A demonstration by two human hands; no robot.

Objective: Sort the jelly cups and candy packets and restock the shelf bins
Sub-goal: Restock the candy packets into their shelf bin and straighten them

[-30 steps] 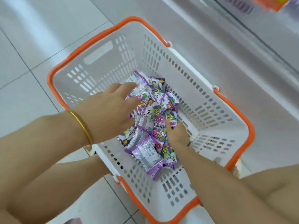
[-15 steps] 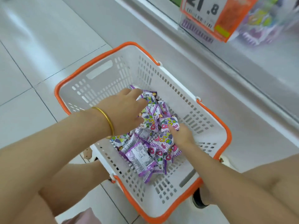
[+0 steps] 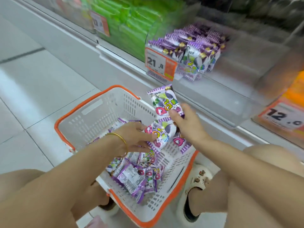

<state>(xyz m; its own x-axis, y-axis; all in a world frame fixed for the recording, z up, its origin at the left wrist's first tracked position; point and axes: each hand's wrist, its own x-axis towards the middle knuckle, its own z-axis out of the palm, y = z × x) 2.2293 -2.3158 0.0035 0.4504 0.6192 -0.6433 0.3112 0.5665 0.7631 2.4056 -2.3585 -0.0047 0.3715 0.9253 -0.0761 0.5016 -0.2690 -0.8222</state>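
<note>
Purple candy packets (image 3: 165, 102) are held in a bunch by the right hand (image 3: 187, 124) at centre frame, above the white basket (image 3: 105, 112), with the fingers curled round several at once. A second packet (image 3: 158, 134) is pinched at its edge by the left hand (image 3: 134, 137). The matching shelf bin (image 3: 195, 46) sits at upper centre, behind the price tag (image 3: 160, 64). The bunch is best carried clear of the bin's front wall and laid flat on the stock, so that none is dropped.
</note>
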